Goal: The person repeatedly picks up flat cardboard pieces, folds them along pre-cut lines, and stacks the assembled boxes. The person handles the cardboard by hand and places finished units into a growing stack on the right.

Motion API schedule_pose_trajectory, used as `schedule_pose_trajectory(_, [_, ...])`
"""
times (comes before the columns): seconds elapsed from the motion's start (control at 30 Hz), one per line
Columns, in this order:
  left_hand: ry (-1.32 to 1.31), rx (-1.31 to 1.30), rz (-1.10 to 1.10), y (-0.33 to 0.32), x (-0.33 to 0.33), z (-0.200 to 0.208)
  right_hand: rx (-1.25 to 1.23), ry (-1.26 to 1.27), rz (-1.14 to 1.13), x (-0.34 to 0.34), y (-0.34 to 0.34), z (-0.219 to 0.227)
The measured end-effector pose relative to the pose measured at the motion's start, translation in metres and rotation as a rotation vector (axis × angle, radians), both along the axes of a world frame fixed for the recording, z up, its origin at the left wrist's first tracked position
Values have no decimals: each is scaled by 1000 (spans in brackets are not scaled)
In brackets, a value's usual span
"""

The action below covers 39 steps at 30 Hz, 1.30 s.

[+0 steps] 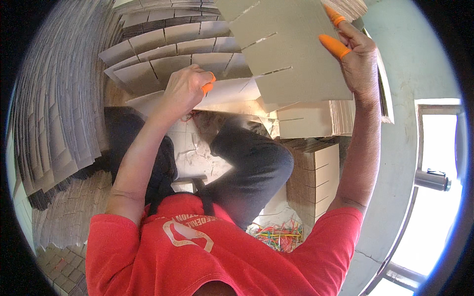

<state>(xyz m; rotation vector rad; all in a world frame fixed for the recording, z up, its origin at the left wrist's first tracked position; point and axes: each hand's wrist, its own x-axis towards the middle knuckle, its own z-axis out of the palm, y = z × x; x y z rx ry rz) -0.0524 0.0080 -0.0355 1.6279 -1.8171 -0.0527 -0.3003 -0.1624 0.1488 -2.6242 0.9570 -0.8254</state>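
While stacks [54, 108] crowd the left, cardboard [301, 56] partly hides another stack [303, 123].

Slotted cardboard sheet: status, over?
Right hand holding cardboard sheet by its right edge. Left hand curled at slotted strips, grip unclear. Sheet hides strips' right ends.

The slotted cardboard sheet [301, 54] in the right hand [359, 56] runs past the top edge, and the curled left hand [188, 88] hides its own palm.
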Motion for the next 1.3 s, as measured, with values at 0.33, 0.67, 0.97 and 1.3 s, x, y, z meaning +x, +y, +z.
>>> schedule_pose_trajectory(0.33, [37, 65, -14, 1, 2, 13, 38, 58, -4, 14, 2, -27])
schedule_pose_trajectory(0.67, [-116, 69, 218, -30, 42, -3, 109, -61, 129, 17, -16, -27])
schedule_pose_trajectory(0.97, [-78, 69, 207, -31, 41, -7, 190, -164, 124, 12, -13, -44])
schedule_pose_trajectory(1.3, [-120, 139, 179, -30, 39, -2, 199, 85, 122, 22, -13, -52])
